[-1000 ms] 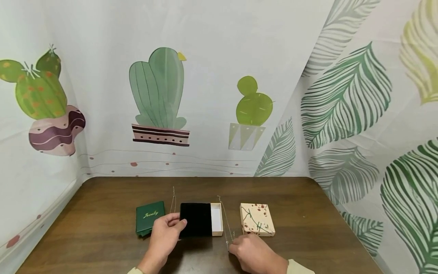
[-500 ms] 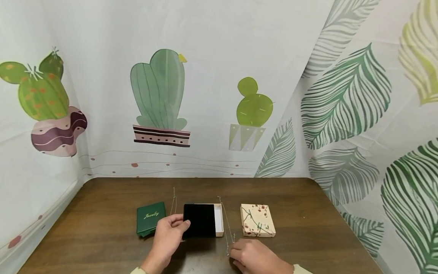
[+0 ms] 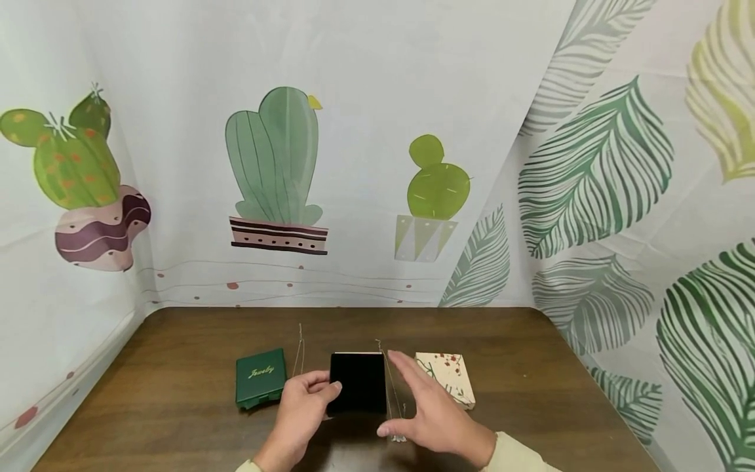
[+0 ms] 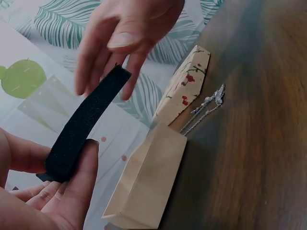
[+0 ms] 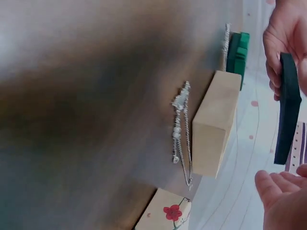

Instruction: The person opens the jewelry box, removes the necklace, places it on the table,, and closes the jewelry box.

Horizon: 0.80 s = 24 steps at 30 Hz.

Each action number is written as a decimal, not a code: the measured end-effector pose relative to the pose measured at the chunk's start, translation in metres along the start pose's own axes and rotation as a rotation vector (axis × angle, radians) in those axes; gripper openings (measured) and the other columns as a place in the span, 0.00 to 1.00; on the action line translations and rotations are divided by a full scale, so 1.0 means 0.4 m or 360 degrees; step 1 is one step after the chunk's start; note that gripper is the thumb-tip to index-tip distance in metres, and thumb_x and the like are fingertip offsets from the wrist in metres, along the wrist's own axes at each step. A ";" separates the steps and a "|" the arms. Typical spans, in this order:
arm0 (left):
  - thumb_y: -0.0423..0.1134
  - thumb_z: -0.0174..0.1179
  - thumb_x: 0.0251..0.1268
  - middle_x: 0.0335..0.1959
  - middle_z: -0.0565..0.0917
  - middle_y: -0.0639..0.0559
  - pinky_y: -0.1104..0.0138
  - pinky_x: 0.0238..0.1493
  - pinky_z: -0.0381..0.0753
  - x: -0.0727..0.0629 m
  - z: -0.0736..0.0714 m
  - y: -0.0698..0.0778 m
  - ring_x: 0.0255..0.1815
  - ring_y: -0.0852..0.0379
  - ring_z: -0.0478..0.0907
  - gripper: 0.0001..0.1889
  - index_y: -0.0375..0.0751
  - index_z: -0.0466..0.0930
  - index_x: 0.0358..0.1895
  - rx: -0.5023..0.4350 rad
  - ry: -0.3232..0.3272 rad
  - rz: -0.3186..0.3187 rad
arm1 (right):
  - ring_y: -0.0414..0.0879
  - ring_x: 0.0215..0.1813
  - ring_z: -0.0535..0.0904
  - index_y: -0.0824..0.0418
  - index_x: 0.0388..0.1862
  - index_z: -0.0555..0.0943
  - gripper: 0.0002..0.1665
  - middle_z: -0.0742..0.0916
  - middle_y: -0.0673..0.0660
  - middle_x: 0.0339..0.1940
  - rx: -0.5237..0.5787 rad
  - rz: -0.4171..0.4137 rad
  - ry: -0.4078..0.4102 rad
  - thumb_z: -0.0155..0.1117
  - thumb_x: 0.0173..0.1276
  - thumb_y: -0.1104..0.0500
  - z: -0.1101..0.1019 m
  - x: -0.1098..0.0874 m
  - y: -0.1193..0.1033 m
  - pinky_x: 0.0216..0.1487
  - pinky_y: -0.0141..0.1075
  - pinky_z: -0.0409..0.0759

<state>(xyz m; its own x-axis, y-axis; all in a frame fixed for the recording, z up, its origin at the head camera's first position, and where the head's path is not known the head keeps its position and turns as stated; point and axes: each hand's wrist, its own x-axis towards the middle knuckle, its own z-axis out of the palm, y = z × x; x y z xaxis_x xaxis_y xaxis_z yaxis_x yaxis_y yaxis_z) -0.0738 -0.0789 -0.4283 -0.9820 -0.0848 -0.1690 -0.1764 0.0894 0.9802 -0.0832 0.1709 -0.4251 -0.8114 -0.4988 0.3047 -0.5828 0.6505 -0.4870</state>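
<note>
My left hand pinches the left edge of a black velvet jewelry pad, thumb on one face and fingers on the other. In the left wrist view the pad hovers above an open cream box bottom, slightly bowed. To its right, my right hand is spread with thumb and fingers apart, holding nothing. Below that hand a silver chain necklace lies on the table; the right wrist view shows the necklace beside the cream box.
A flower-patterned box lid lies behind the right hand. On the left is a green box lettered "Jewelry", with another chain beside it. The brown table meets printed cloth walls at its back and sides.
The left hand has carried the black pad rightward until it covers the cream box in the head view. My right hand has left the necklace, risen and spread its fingers beside the pad.
</note>
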 end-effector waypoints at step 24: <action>0.35 0.65 0.70 0.46 0.90 0.39 0.59 0.40 0.90 0.003 0.006 0.005 0.39 0.56 0.85 0.22 0.21 0.79 0.60 -0.0097 -0.0179 0.0076 | 0.51 0.73 0.77 0.59 0.74 0.74 0.52 0.76 0.53 0.75 0.0072 -0.0158 -0.0090 0.85 0.53 0.46 -0.010 0.055 0.029 0.69 0.48 0.79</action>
<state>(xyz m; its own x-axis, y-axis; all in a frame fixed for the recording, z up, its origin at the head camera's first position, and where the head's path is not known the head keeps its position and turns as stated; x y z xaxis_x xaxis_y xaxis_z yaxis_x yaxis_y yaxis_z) -0.0754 -0.0766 -0.4267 -0.9912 0.0301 -0.1288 -0.1279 0.0300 0.9913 -0.1079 0.1698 -0.4206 -0.7452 -0.5918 0.3074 -0.6566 0.5702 -0.4937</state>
